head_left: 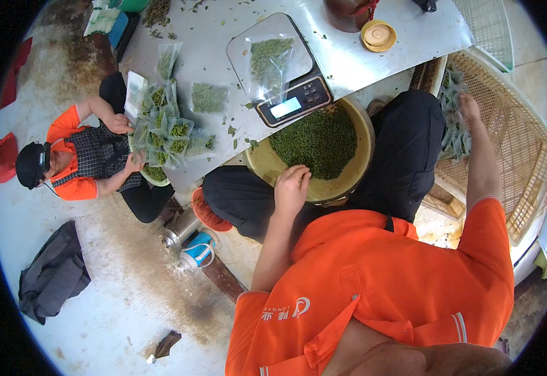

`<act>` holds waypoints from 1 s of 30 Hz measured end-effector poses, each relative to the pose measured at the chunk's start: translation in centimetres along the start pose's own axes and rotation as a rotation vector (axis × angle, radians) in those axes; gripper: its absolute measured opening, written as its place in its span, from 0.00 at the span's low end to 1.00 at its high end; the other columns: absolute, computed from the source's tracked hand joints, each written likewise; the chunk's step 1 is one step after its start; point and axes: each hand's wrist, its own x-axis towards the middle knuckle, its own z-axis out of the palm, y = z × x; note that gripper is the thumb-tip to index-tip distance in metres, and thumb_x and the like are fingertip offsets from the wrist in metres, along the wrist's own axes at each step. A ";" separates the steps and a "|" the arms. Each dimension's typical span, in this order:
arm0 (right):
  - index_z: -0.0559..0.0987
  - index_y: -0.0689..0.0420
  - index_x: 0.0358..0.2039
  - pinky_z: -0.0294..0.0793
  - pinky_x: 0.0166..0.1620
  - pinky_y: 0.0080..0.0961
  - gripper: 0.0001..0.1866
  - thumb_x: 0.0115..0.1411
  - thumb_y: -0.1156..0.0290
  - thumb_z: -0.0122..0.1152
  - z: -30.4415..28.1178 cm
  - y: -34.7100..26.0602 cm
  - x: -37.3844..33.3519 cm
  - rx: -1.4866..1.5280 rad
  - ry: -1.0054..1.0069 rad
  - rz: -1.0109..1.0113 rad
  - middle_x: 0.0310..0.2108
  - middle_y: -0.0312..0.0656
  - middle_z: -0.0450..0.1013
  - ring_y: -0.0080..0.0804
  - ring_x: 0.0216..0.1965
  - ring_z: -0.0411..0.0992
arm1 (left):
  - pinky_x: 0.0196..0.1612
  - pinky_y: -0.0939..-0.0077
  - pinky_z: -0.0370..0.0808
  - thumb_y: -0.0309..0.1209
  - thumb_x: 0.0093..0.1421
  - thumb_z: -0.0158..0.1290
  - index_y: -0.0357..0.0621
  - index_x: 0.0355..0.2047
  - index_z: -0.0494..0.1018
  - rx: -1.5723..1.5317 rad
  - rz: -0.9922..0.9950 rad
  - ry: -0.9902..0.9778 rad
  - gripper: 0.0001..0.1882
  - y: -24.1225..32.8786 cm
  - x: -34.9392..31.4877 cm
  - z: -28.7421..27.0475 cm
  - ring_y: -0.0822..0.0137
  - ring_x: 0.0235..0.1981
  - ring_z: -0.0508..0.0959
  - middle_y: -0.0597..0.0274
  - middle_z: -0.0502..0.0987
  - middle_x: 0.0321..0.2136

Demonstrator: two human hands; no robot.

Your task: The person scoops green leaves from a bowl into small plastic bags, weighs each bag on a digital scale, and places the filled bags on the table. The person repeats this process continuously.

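My left hand [293,183] is at the near rim of a wide yellowish basin [366,141], its fingers curled together against the edge of the heaped small green peppercorn-like berries [314,141]. Whatever lies between those fingers is hidden. Out to the right, my right hand [469,108] reaches over several filled clear bags [454,128] lying in a slatted plastic crate [505,106]. Its fingertips are too small and foreshortened to read. Beyond the basin, a clear bag of green berries [271,59] rests on a digital scale [294,102] with a lit display.
The metal table [204,141] carries a flat filled bag [209,98], a pile of bags [167,128] and a brown lidded jar [348,12]. At left a co-worker [91,147] handles bags over a bowl. A blue jug [197,250] and red basin [209,210] stand below.
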 end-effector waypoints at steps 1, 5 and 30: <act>0.76 0.49 0.65 0.68 0.67 0.41 0.25 0.73 0.51 0.51 1.6 -1.4 -0.7 0.078 0.087 -0.087 0.66 0.56 0.70 0.52 0.67 0.68 | 0.48 0.59 0.80 0.26 0.62 0.61 0.39 0.39 0.83 -0.015 -0.017 -0.038 0.06 -0.5 0.5 0.7 0.47 0.44 0.83 0.50 0.84 0.42; 0.73 0.61 0.65 0.67 0.67 0.41 0.34 0.69 0.48 0.59 -2.9 -5.2 -4.2 0.297 -0.062 0.048 0.65 0.58 0.70 0.54 0.67 0.67 | 0.45 0.57 0.80 0.28 0.62 0.61 0.42 0.41 0.82 0.035 -0.161 -0.021 0.08 -1.8 3.1 3.8 0.47 0.42 0.83 0.52 0.84 0.40; 0.85 0.60 0.38 0.80 0.48 0.37 0.08 0.58 0.76 0.70 -16.5 -39.7 -31.1 0.624 0.240 -0.755 0.39 0.46 0.81 0.47 0.43 0.80 | 0.36 0.71 0.78 0.31 0.66 0.60 0.40 0.38 0.79 -0.517 -0.487 -0.063 0.07 -2.0 6.0 3.3 0.68 0.29 0.80 0.62 0.80 0.28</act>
